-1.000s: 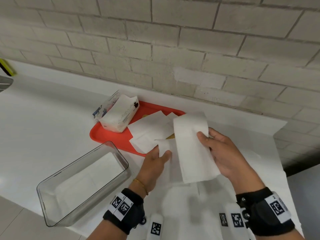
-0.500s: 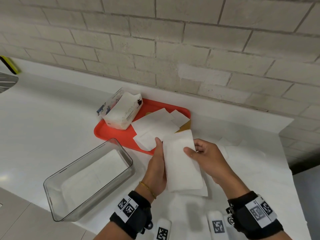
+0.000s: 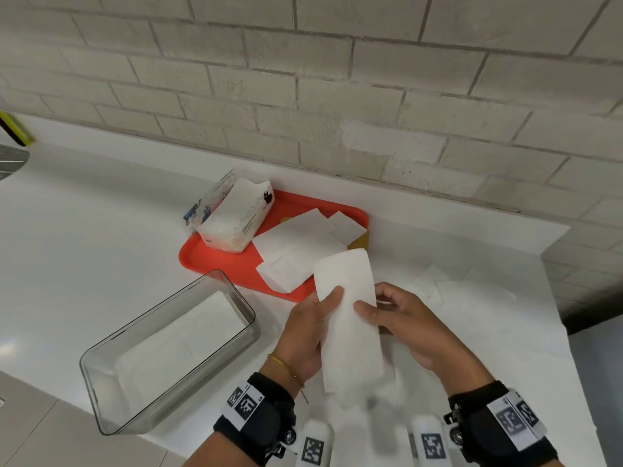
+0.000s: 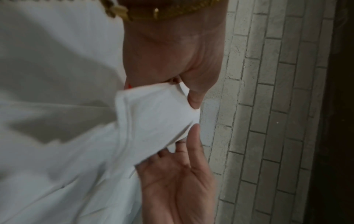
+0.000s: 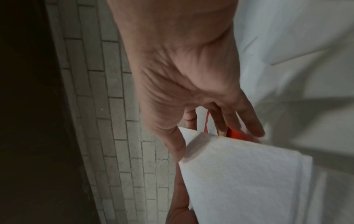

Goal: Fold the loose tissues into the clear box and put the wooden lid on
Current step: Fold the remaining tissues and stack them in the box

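A folded white tissue (image 3: pixel 349 318) is held upright as a narrow strip over the white counter, between both hands. My left hand (image 3: pixel 332 298) pinches its left edge with the thumb on top; the left wrist view shows that thumb (image 4: pixel 194 98) pressed into the tissue (image 4: pixel 153 118). My right hand (image 3: pixel 365 310) holds the right edge, thumb in front and fingers behind the tissue (image 5: pixel 239 174). The clear box (image 3: pixel 111 342) stands to the left with white tissue lying flat inside. Loose tissues (image 3: pixel 296 247) lie on a red tray (image 3: pixel 219 264), covering most of the wooden lid (image 3: pixel 359 241).
A soft tissue pack (image 3: pixel 236 217) stands at the tray's back left. More loose tissues (image 3: pixel 438 288) lie on the counter to the right. A brick wall runs close behind. The counter's front edge passes just left of the clear box.
The tissue was held up wide and has been folded into a narrower strip. Both hands came together and lower, nearer me, with a thumb on each edge.
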A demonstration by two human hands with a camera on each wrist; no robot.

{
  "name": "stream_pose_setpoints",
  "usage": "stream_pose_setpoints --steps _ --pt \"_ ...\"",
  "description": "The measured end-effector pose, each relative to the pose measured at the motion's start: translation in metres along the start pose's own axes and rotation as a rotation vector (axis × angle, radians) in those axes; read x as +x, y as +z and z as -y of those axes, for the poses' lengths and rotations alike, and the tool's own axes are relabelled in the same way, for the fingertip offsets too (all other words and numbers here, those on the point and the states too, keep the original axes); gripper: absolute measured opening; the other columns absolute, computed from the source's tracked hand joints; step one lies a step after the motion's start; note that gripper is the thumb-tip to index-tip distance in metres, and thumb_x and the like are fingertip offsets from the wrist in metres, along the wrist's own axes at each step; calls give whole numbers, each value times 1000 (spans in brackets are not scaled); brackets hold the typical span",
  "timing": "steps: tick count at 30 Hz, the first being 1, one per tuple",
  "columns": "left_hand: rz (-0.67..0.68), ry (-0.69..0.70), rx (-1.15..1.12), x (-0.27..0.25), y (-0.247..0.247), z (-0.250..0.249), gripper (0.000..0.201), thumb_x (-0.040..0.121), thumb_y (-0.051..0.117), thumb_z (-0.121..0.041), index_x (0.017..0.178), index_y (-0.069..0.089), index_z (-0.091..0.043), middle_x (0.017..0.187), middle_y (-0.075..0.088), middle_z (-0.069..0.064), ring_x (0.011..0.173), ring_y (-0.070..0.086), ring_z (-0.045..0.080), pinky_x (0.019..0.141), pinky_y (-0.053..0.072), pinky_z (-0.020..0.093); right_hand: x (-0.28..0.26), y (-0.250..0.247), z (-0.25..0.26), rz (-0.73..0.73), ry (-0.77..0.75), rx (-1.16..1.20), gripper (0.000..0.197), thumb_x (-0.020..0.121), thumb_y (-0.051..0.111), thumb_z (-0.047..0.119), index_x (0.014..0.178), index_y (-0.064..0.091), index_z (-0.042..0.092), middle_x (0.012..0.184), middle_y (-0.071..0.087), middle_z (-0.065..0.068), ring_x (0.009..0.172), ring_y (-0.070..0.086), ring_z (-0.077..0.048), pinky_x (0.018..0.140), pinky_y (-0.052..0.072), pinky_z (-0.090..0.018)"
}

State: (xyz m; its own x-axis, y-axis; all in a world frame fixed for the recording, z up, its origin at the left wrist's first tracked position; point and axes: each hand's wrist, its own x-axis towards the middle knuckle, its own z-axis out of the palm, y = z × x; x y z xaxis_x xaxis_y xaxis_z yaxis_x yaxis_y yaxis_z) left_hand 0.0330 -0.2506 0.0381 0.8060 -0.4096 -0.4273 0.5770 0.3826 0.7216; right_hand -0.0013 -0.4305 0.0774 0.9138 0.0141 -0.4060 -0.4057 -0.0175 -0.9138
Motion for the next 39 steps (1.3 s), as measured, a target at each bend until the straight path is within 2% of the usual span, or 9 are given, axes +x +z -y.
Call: stream_pose_setpoints --steps 6,13,16,20,26,31,35,37,39 --pt "-63 115 110 -1 -2 -6 38 104 64 -31 140 63 -19 132 72 12 119 70 41 103 54 64 -3 0 -10 118 93 232 34 96 70 21 128 72 10 126 75 -11 121 70 -28 110 49 -44" --pt "-239 472 395 -2 0 -3 26 110 51 -34 130 67 -28 124 74 -9 116 70 14 99 59 41 0 0 -10 14 -7 179 23 93 75 12 114 77 3 112 79 -15 107 76 -29 85 59 -27" --pt "-340 554 369 -2 2 -3 19 107 58 -31 122 68 -27 118 74 -15 111 69 8 97 60 39 2 6 -11 -62 -79 190 22 91 77 11 112 78 4 108 80 -14 104 77 -32 88 58 -33" --pt "-378 493 396 -2 3 -1 14 106 59 -37 118 65 -30 115 74 -13 110 69 12 98 59 45 2 20 -7 -125 -124 196 26 90 80 12 115 78 9 108 81 -8 103 78 -26 97 58 -41" --pt "-293 330 342 -5 6 7 33 103 64 -38 135 57 -32 129 69 -12 122 65 11 103 56 35 3 32 -7 -220 -194 116 23 93 78 13 115 78 18 109 81 1 103 78 -19 100 59 -47" --pt "-128 208 125 -8 -7 -7 58 83 87 -17 136 63 -18 129 74 6 119 71 30 105 56 55 -7 11 -3 -65 -239 -227 18 93 79 18 109 77 26 99 81 -4 94 78 -29 92 62 -51" --pt "-31 131 145 -11 -22 -14 55 83 83 -3 133 69 -21 130 74 10 118 71 34 101 59 50 -15 -11 -6 46 -206 -273 52 87 84 8 128 64 33 112 78 7 103 76 -12 90 63 -38" --pt "-42 99 144 -13 -25 -10 53 82 83 -4 132 69 -15 127 75 12 116 72 34 101 58 48 -17 -23 -14 69 -117 -335 73 77 93 16 133 55 44 109 78 9 100 77 -10 88 62 -34" --pt "-59 104 115 -14 -29 -2 52 78 84 -7 128 71 -8 124 76 15 114 73 35 101 58 47 -18 -34 -28 74 -48 -446 69 71 97 23 126 61 45 104 79 11 95 77 -9 90 62 -36"
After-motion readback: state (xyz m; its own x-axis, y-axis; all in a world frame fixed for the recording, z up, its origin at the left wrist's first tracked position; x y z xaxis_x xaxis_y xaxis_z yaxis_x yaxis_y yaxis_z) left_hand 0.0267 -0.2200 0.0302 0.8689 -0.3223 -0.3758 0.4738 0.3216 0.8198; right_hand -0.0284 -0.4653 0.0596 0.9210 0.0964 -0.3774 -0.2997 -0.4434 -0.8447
